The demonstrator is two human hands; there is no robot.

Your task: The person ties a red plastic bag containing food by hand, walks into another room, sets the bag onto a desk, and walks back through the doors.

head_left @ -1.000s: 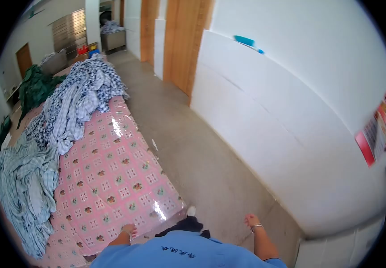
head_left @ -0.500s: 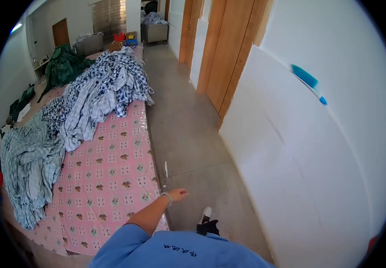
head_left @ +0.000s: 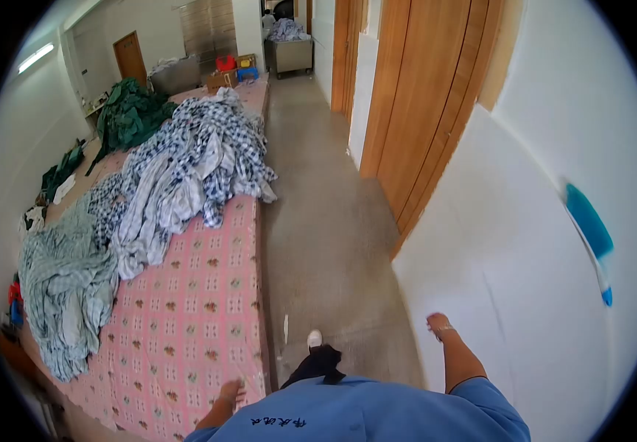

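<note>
My left hand point(head_left: 232, 391) hangs low over the near right part of the table with the pink patterned cover point(head_left: 178, 335). It holds nothing, and its fingers are slightly apart. My right hand point(head_left: 438, 325) swings in front of the white wall panel point(head_left: 510, 295), fingers loosely bent and nothing visible in them. A heap of blue-and-white checked cloth point(head_left: 193, 158) lies farther up the table. Pale green checked cloth point(head_left: 68, 276) hangs over its left side.
A grey aisle floor point(head_left: 326, 221) runs ahead between the table and wooden doors point(head_left: 425, 96). Dark green cloth point(head_left: 130, 114), a cardboard box point(head_left: 221, 79) and a red container point(head_left: 225, 63) sit at the far end. A metal cart point(head_left: 289, 55) with cloth stands beyond; a blue item point(head_left: 589, 221) is on the right wall.
The view has moved forward along the aisle and turned left. My left hand has dropped back and down from over the floor; my right hand has come into view.
</note>
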